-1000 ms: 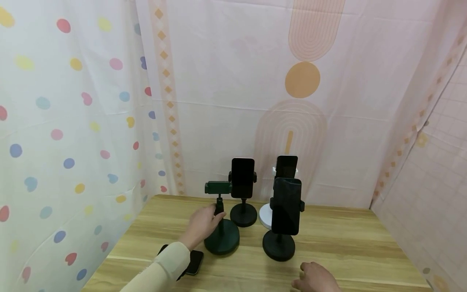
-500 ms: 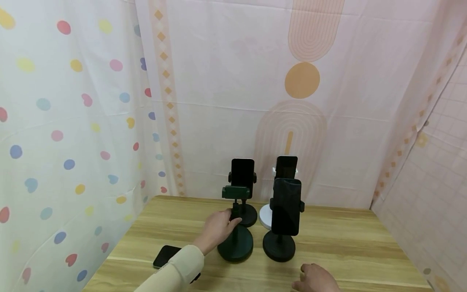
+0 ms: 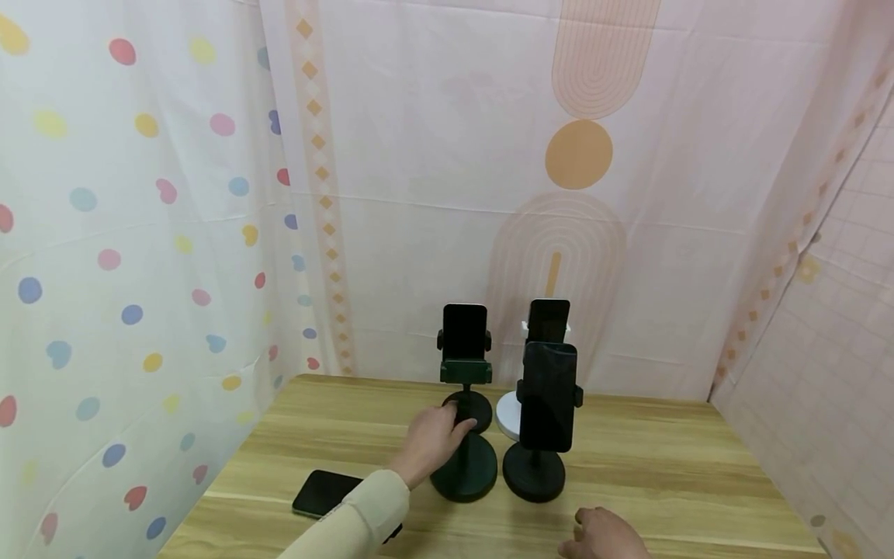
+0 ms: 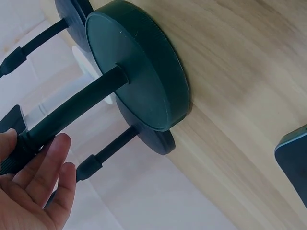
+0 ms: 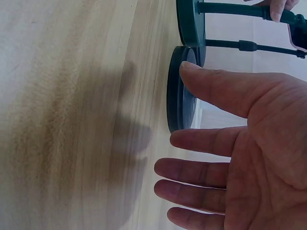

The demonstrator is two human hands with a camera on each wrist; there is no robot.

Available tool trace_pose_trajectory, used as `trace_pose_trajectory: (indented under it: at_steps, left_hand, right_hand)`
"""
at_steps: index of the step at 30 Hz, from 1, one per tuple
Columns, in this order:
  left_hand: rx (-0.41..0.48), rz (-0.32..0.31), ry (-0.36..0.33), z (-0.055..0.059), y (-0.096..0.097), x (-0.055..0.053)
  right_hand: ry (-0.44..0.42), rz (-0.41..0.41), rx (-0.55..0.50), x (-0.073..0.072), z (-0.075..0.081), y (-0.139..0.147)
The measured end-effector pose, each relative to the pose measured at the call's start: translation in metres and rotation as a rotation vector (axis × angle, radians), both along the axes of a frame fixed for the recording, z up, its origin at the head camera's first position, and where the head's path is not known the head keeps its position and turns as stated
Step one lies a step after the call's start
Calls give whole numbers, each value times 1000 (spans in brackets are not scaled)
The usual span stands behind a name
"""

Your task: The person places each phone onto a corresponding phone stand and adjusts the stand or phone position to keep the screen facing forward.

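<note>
My left hand (image 3: 429, 442) grips the stem of a dark green phone stand (image 3: 469, 477), just below its holder. In the left wrist view the fingers and thumb curl round the ridged upper part of the stem, above the round base (image 4: 139, 67). The stand is upright, and its phone holder (image 3: 466, 372) bears no phone. Behind it a black stand (image 3: 471, 411) carries a phone (image 3: 464, 330). My right hand (image 3: 606, 534) hovers near the front of the table, fingers extended and nothing held, as the right wrist view shows.
Right of the green stand, another black stand (image 3: 534, 475) holds a large phone (image 3: 549, 396). A white stand (image 3: 508, 415) with a phone (image 3: 548, 318) is behind that. One dark phone (image 3: 323, 493) lies flat on the wooden table (image 3: 663, 466) at left, partly under the left sleeve.
My left hand has moved the green stand to the right, in front of the back black stand. More of the lying phone shows now. My right hand has barely moved.
</note>
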State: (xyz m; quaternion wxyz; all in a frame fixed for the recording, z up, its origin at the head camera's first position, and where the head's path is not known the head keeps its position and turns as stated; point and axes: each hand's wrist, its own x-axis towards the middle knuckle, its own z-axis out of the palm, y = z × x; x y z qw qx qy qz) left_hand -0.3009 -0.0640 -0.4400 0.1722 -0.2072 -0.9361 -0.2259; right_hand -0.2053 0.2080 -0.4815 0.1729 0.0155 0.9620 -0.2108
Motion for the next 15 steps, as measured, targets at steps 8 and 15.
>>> trace_pose_trajectory:
  at_steps: [8, 15]
  left_hand:
    - [14, 15, 2, -4, 0, 0]
    - [9, 26, -3, -5, -1, 0]
  right_hand:
    - [-27, -19, -11, -2, -4, -2]
    - [1, 6, 17, -1, -3, -3]
